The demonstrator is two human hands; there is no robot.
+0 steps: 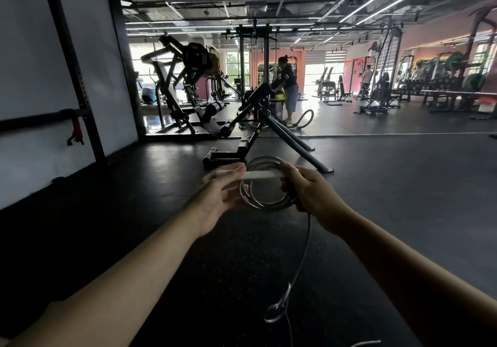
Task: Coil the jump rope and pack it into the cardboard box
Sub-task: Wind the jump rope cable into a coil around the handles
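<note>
A grey jump rope [269, 204] is wound into a small round coil held up in front of me above the dark floor. My right hand [306, 193] grips the coil's right side together with the end of a white handle [259, 175] that lies across the coil. My left hand [220, 193] touches the handle's left part, its fingers blurred. A loose length of rope [302, 260] hangs from my right hand down to a small knot-like loop [278, 310] near the floor. No cardboard box is in view.
A black gym bench frame [258, 134] stands on the floor just beyond my hands. A rack upright [78, 77] and white wall are at left. Weight machines [188, 83] fill the background, and a person [289, 88] stands far off by a yellow bin.
</note>
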